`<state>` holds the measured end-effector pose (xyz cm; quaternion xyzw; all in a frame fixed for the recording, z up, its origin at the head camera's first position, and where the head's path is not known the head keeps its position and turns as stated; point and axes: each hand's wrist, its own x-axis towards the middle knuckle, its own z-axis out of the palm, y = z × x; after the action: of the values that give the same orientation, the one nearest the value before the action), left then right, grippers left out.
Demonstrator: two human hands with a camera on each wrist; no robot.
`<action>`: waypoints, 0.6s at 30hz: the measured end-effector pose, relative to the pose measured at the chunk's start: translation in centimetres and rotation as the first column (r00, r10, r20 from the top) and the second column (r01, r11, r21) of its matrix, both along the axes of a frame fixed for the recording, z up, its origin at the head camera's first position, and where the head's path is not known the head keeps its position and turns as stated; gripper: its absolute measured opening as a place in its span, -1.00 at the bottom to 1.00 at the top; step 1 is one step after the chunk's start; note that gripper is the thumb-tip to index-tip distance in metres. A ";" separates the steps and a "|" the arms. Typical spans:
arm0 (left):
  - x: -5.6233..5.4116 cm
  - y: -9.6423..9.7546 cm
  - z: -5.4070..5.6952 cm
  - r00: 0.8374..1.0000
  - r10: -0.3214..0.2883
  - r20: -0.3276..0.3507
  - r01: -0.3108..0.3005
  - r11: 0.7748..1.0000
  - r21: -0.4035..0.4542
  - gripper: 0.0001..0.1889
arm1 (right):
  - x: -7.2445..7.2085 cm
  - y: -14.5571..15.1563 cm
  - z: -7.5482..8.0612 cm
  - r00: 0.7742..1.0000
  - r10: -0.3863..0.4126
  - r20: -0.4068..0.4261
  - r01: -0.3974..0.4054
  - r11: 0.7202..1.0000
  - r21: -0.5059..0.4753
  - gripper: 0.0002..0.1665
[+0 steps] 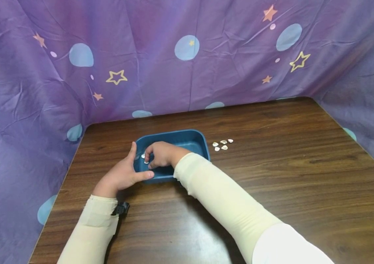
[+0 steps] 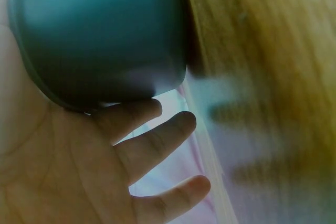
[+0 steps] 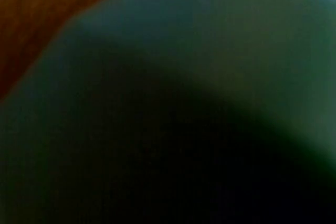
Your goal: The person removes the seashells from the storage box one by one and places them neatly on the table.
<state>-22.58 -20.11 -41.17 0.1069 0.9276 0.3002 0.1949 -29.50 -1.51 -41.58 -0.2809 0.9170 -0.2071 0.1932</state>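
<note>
A blue rectangular tray (image 1: 203, 146) stands on the table. My left hand (image 1: 119, 176) steadies its left end, the thumb along the near rim and a finger up by the far corner. In the left wrist view the other fingers (image 2: 157, 145) of that hand are spread, fairly straight, against the tray's outer wall (image 2: 105, 40). My right hand (image 1: 163, 154) reaches into the tray with bent fingers, holding a small white shell-like piece (image 1: 146, 162) at the fingertips near the bottom. Another white piece (image 1: 143, 156) lies just left of it. The right wrist view is dark and blurred.
Several small white teardrop-shaped pieces (image 1: 224, 147) lie on the wooden table (image 1: 289, 172) right of the tray. A purple curtain (image 1: 160, 66) with stars and blue spots hangs behind and at both sides. A black strap (image 1: 121, 208) is on the left wrist.
</note>
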 end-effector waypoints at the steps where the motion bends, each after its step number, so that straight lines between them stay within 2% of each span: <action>1: 0.0 0.0 0.0 1.000 0.002 0.002 -0.002 1.000 0.000 0.39 | 0.0 0.0 0.0 1.000 -0.009 0.002 0.009 1.000 -0.006 -0.80; 4: 0.0 0.0 0.0 1.000 0.002 0.002 -0.002 1.000 -0.001 0.38 | -0.1 0.0 0.0 1.000 -0.022 0.005 0.022 1.000 -0.011 -0.78; 11: 0.0 -0.1 0.1 1.000 -0.003 0.001 0.003 1.000 -0.003 0.38 | 0.0 -0.1 0.2 1.000 0.023 0.008 -0.023 0.999 0.027 -0.52; 18: -0.1 0.0 -0.1 1.000 0.007 0.008 -0.007 1.000 -0.005 0.38 | 0.0 -0.2 -0.1 1.000 0.013 0.008 -0.013 0.999 0.042 -0.66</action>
<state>-22.65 -20.16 -41.26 0.1018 0.9280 0.2988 0.1980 -29.52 -1.74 -41.68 -0.2819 0.9186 -0.1875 0.2037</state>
